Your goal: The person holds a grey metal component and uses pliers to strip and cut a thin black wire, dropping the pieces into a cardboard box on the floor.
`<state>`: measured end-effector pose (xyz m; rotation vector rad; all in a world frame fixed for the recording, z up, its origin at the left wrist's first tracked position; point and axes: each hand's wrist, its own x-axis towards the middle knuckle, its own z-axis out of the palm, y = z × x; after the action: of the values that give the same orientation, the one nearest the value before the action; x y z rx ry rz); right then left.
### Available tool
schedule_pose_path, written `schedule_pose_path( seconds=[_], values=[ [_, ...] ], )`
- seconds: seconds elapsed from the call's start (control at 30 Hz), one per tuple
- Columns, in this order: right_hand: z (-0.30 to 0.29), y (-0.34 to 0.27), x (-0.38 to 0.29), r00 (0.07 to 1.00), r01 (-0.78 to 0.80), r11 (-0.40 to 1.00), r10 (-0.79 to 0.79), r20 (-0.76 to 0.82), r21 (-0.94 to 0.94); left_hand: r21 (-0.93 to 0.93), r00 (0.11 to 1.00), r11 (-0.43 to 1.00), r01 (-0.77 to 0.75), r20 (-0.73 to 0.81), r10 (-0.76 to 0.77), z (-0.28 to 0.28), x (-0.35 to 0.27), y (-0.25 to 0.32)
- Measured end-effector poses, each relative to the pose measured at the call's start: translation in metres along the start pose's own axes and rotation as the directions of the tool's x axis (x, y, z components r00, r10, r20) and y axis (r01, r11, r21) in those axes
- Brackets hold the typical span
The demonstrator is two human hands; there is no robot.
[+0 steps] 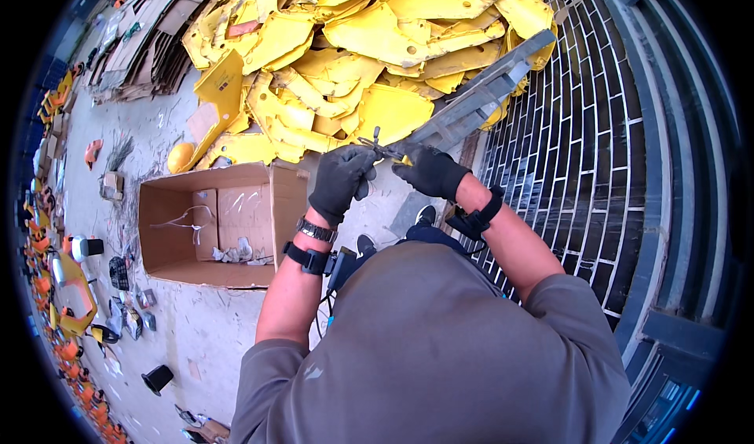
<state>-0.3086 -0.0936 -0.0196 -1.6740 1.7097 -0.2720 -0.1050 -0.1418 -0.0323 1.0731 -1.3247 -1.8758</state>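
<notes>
In front of my chest both gloved hands are raised close together. My right hand [429, 168] grips pliers [403, 159] with yellow on the handles, their jaws pointing towards my other hand. My left hand [340, 179] is pinched around a small dark part [376, 132] that sticks up at the plier jaws. It looks like a cable end or connector, but is too small to name surely. Left of my hands stands an open cardboard box [206, 279] with crumpled white scraps [240, 252] and a white strap [187, 215] inside.
Ahead lies a heap of broken yellow plastic panels [377, 32], with a metal ladder [483, 90] leaning at its right side. Flattened cardboard [147, 37] is stacked far left. A dark brick wall [565, 167] runs along my right. Orange and yellow parts [73, 300] line the left.
</notes>
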Motion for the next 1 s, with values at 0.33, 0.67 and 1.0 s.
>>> schedule_pose_path(
  seconds=[0.33, 0.67, 1.0],
  values=[
    [-0.004, -0.003, 0.005, 0.997, 0.048, 0.999, -0.047, -0.064, 0.014, -0.021, 0.999, 0.999, -0.045, 0.006, 0.045, 0.003, 0.006, -0.004],
    [-0.016, 0.025, 0.04, 0.96, 0.111, 0.993, -0.1, -0.261, 0.028, -0.039, 0.997, 0.997, 0.072, 0.042, -0.07, 0.008, 0.012, -0.022],
    [-0.038, 0.024, 0.054, 0.987, 0.055, 0.996, -0.066, -0.145, -0.076, 0.187, 0.99, 0.978, -0.093, -0.089, 0.111, 0.005, -0.001, -0.005]
  ],
)
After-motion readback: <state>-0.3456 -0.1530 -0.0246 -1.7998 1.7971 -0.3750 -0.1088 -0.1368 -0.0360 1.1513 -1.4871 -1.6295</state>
